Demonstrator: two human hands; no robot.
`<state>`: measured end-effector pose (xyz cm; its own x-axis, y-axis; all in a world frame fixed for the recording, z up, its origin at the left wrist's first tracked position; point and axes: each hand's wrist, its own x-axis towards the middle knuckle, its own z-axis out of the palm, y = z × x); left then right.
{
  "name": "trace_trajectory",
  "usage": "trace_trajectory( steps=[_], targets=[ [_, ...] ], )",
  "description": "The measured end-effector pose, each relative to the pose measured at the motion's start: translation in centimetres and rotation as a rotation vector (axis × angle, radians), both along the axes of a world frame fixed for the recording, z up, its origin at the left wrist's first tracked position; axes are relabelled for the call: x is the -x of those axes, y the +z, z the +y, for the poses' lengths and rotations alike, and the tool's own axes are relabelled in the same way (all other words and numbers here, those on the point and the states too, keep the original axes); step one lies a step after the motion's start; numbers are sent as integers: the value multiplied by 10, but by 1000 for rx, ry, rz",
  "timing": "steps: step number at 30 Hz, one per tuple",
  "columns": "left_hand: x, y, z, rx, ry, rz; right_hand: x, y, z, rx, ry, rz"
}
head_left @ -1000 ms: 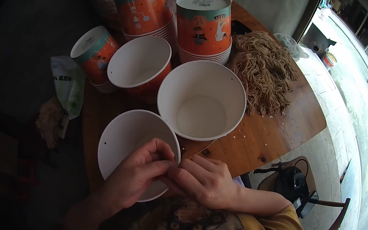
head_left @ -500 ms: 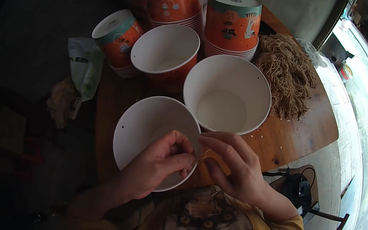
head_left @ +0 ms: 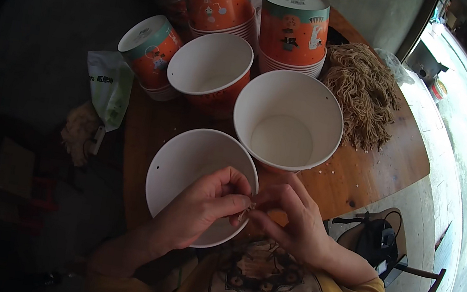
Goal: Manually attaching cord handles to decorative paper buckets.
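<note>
My left hand and my right hand meet fingertip to fingertip over the near rim of a white paper bucket. Between the fingertips is a small tan strand, too small to make out; both hands pinch it. The bucket has a small hole in its left wall. Two more empty buckets stand beyond it: a large white one in the middle and an orange-sided one to its left. A heap of tan twine lies on the wooden table at the right.
Stacks of orange and teal printed buckets stand upside down at the back, one stack tilted at the left. A pale green bag hangs off the table's left edge. A dark chair with a black object stands at the lower right.
The view has shifted so the buckets sit lower and further right. My hands stay joined at the near bucket's rim, fingers working the small strand.
</note>
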<state>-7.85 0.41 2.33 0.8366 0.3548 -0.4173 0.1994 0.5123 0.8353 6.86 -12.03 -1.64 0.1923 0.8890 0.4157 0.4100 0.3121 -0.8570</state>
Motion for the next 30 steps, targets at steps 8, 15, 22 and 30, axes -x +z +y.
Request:
trace_trajectory(
  steps=[8,15,22,30],
  targets=[
    [-1,1,0,0,-77,-15,-8,2,0,126,66,97],
    [-2,1,-1,-33,-81,18,-15,13,-2,196,60,74],
    [-2,-2,-1,-95,-94,3,-22,12,-4,141,48,-87],
    [-3,0,-10,-327,-90,-22,-14,6,-4,9,-24,-160]
  ],
)
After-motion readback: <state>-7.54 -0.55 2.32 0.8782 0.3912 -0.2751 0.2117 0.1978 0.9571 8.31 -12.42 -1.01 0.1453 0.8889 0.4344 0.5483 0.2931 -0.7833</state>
